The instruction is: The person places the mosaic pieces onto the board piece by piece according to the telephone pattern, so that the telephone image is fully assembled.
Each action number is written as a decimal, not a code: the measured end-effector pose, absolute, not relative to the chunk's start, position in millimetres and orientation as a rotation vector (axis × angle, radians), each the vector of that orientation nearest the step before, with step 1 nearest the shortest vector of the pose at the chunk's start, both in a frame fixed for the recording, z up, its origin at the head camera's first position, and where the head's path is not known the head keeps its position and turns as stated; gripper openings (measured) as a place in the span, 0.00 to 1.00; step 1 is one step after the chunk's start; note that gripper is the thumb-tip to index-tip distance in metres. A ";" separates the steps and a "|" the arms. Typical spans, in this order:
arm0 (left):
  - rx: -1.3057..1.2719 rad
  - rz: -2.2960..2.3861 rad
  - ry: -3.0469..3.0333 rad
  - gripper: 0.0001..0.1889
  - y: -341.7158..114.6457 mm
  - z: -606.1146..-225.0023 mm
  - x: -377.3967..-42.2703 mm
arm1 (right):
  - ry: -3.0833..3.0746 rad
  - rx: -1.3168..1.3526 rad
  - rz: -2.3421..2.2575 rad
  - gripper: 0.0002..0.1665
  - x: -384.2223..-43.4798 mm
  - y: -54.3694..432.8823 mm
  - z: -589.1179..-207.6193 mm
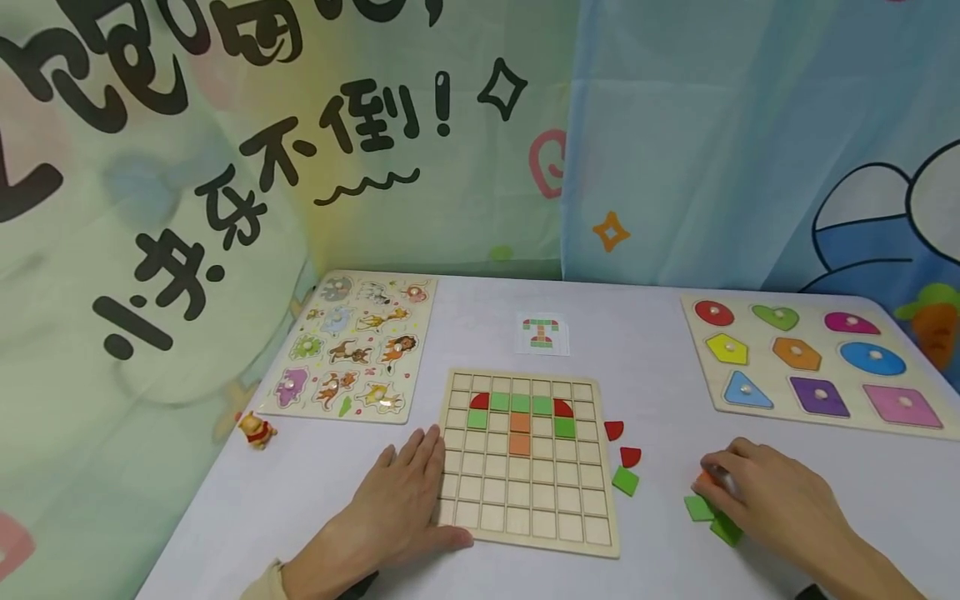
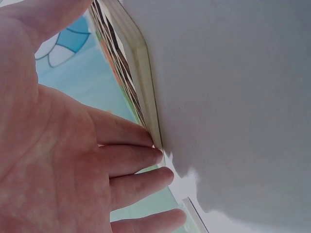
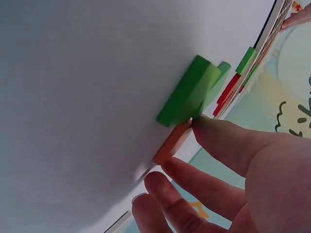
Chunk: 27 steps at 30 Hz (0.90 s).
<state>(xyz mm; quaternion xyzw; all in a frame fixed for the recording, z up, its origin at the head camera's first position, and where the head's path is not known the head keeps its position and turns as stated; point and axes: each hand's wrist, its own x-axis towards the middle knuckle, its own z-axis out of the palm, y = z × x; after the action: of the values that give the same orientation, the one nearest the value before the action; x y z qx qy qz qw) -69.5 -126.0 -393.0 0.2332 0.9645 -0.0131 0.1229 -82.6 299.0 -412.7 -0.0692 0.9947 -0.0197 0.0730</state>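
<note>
A wooden grid board (image 1: 536, 500) lies at the middle of the table, holding red quarter-round, green square and orange square tiles in its upper rows. My left hand (image 1: 401, 500) rests flat along the board's left edge, its straight fingertips against the side in the left wrist view. To the right, my right hand (image 1: 776, 496) pinches an orange tile (image 3: 171, 143) between thumb and index finger. Close by the thumb are green tiles (image 3: 187, 92), partly overlapping each other. Between board and right hand lie two red quarter-round tiles (image 1: 630, 457) and a green square tile (image 1: 626, 481).
Behind the board lies a small pattern card (image 1: 542, 334). An animal knob puzzle (image 1: 405, 383) is at the back left, with a small bear figure (image 1: 257, 430) beside it. A shape knob puzzle (image 1: 757, 350) sits at the back right. A printed curtain (image 1: 675, 125) hangs behind.
</note>
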 end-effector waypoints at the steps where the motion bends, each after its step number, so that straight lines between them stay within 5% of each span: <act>1: 0.676 -0.038 2.815 0.62 -126.3 -393.0 -69.4 | 2.989 -0.205 -0.061 0.20 -82.1 300.1 -413.0; 16: 0.665 -0.036 2.819 0.62 -128.1 -393.1 -70.3 | 3.051 -0.340 -0.035 0.20 -81.9 277.6 -404.1; 27: 0.691 0.046 2.810 0.62 -129.4 -393.8 -69.9 | 3.184 -0.901 0.006 0.14 -90.5 201.4 -390.8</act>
<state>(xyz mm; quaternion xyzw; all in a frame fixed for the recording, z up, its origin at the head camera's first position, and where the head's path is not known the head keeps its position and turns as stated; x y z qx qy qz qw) -69.9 -129.4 -393.8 0.2369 0.9635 0.0156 0.1237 -90.5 201.4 -390.8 -0.2714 0.9588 0.0019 -0.0837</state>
